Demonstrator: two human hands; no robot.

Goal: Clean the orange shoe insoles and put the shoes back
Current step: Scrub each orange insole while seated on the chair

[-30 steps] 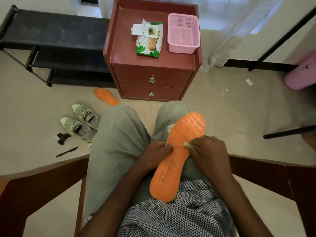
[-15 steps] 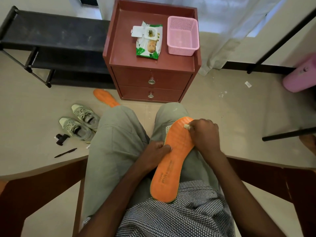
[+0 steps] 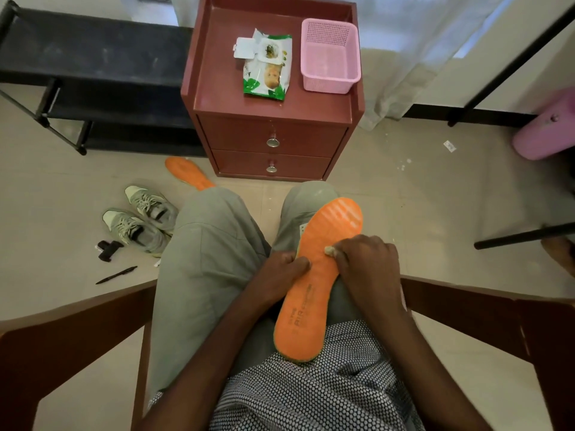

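Note:
An orange insole (image 3: 314, 281) lies along my right thigh, toe end pointing away. My left hand (image 3: 280, 272) pinches its left edge at the middle. My right hand (image 3: 364, 262) grips a small crumpled wipe (image 3: 329, 251) and presses it on the insole's right side near the middle. A second orange insole (image 3: 186, 172) lies on the floor by the cabinet, partly hidden by my left knee. Two grey-green shoes (image 3: 143, 220) sit side by side on the floor at the left.
A red-brown cabinet (image 3: 273, 119) stands ahead, holding a wet-wipe pack (image 3: 269, 68) and a pink basket (image 3: 329, 56). A black shoe rack (image 3: 87, 79) is at the left. A pen (image 3: 116, 275) and a small black item (image 3: 107, 248) lie on the floor. Wooden chair arms flank me.
My right hand slid the wipe up to the insole's toe end, then back down to its middle. My left hand kept its hold on the edge.

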